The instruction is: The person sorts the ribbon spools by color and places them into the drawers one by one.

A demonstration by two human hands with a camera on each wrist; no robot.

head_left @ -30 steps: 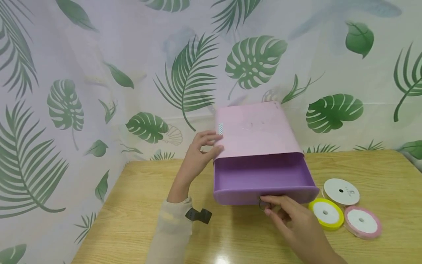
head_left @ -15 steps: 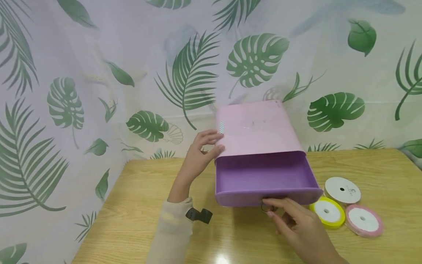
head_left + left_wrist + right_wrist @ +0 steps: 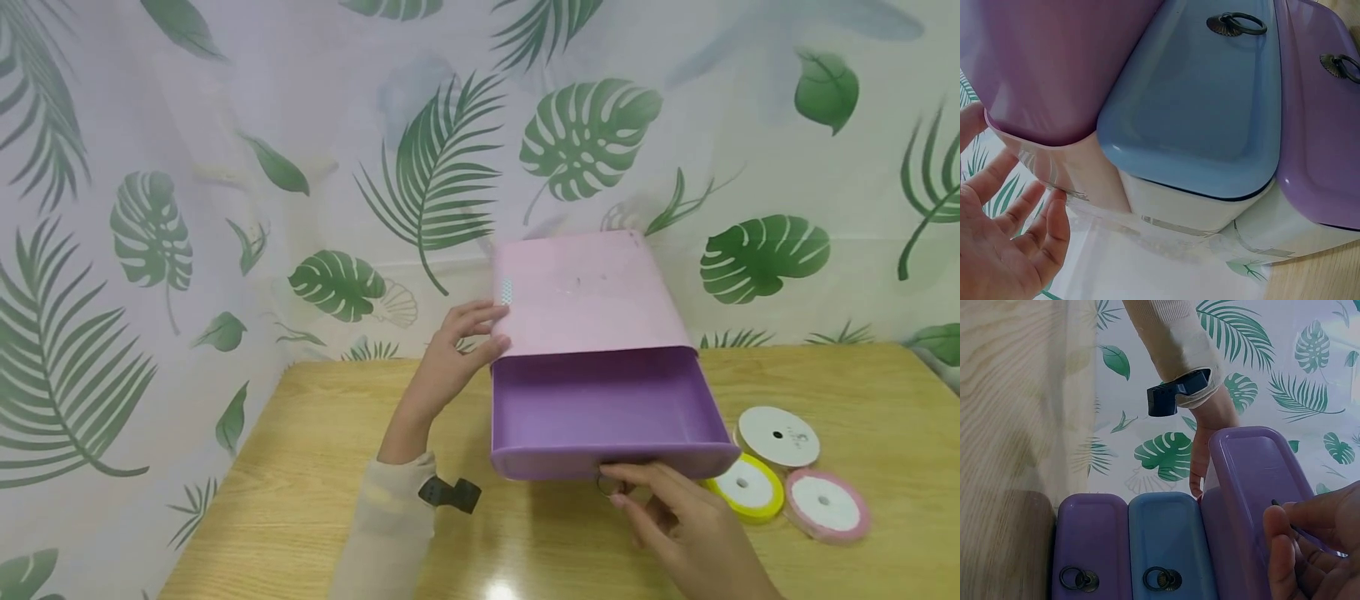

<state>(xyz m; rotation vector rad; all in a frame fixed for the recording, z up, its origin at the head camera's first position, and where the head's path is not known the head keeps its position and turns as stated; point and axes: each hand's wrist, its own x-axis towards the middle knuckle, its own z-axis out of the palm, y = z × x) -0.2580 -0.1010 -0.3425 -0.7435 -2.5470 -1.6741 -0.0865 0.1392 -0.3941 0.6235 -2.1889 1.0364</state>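
Observation:
A small drawer cabinet with a pink top casing (image 3: 585,292) stands on the table. Its top purple drawer (image 3: 540,464) is pulled well out, and nothing shows inside it. My right hand (image 3: 693,525) pinches the dark ring pull on that drawer's front between thumb and fingers. At the casing's left side rests my left hand (image 3: 446,362), fingers spread and fingertips touching it. Below, in the wrist views, a blue drawer (image 3: 1169,537) and another purple drawer (image 3: 1092,531) are closed, each with a ring pull.
To the right of the cabinet lie a white spool (image 3: 778,436), a yellow-edged spool (image 3: 772,500) and a pink-edged spool (image 3: 827,504) on the wooden table (image 3: 300,483). A leaf-printed cloth (image 3: 450,125) hangs close behind the cabinet.
The top drawer has slid a little further out toward me, along with my right hand on its ring. My left hand stays at the casing's side.

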